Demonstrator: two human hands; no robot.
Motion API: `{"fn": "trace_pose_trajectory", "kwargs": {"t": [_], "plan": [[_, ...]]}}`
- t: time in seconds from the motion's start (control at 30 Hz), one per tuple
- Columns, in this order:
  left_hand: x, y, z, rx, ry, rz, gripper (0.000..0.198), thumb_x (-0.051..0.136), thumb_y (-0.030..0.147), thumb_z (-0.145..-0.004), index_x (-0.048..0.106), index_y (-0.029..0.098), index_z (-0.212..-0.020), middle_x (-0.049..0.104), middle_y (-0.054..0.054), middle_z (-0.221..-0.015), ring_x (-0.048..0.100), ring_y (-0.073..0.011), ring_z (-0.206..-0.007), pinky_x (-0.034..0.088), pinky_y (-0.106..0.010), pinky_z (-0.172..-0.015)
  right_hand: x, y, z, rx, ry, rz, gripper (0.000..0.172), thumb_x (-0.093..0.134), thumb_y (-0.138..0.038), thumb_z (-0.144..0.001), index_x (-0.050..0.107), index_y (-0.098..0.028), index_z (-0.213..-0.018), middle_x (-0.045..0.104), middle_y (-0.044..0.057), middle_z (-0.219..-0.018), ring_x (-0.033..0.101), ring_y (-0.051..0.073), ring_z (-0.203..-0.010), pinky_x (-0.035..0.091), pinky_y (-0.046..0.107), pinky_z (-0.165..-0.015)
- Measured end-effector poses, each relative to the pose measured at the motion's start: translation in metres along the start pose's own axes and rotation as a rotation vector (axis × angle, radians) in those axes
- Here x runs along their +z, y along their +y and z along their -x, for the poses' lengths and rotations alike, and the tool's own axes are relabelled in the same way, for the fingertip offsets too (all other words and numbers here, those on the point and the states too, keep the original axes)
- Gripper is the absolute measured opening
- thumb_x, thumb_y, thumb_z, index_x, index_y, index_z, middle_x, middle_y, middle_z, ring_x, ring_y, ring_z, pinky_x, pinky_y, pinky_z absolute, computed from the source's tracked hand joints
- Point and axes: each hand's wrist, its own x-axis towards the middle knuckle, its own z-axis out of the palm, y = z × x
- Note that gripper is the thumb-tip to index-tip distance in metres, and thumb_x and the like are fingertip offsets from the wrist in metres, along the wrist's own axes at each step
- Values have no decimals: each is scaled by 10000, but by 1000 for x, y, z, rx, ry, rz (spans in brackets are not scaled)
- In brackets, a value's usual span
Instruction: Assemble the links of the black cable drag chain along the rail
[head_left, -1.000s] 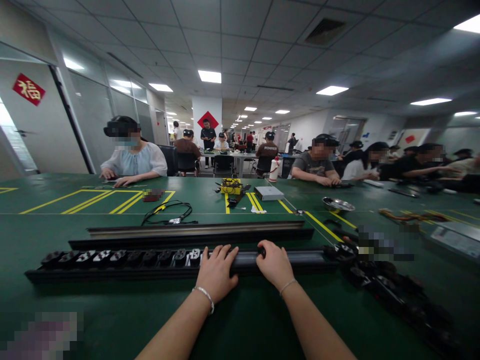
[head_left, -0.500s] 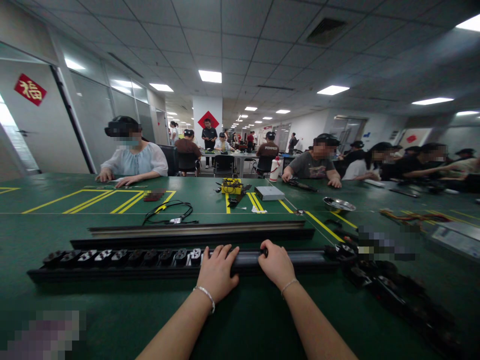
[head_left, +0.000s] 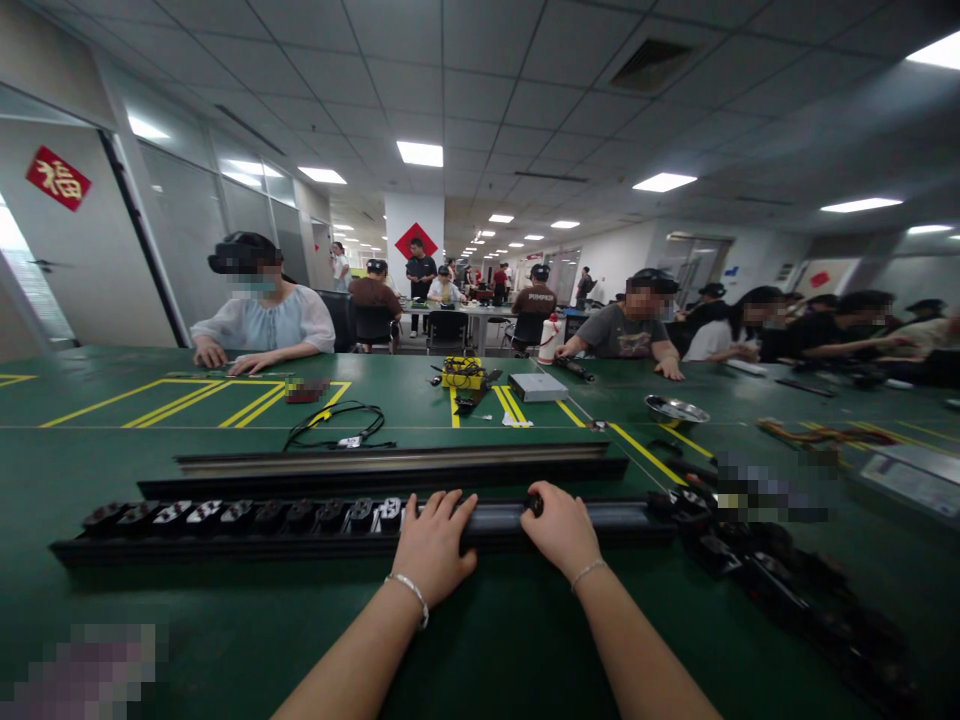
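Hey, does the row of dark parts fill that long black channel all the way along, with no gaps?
No, between the left hand and the right hand the channel shows a bare stretch.

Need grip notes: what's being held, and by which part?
The right hand pinches a small black piece, gripped part unclear; the left hand lies over the black channel.

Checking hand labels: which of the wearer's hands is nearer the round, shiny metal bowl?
Right. The right hand, at the long black channel-shaped rail, is left of the bowl, on its near side; the left hand, also at the rail, is farther left.
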Motion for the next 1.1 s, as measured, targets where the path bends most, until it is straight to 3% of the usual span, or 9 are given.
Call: {"fn": "trace_pose_trajectory", "kwargs": {"t": [0.8, 1.1], "plan": [[-1, 1, 0, -13, -20, 1, 610, 512, 346, -696, 351, 332, -1284, 422, -14, -1338, 327, -249, -1229, 111, -520, -1040, -1, 4, 3, -42, 21, 52, 207, 469, -275, -713, 566, -220, -888, 622, 32, -875, 533, 188, -879, 280, 330, -872], [0, 0, 0, 4, -1, 6, 599, 515, 359, -703, 356, 334, -1280, 426, -12, -1333, 335, -246, -1226, 112, -515, -1043, 0, 5, 6, -66, 95, 23, 206, 469, -252, -713, 543, -208, -900, 608, 27, -826, 533, 177, -824, 298, 297, -814]]}}
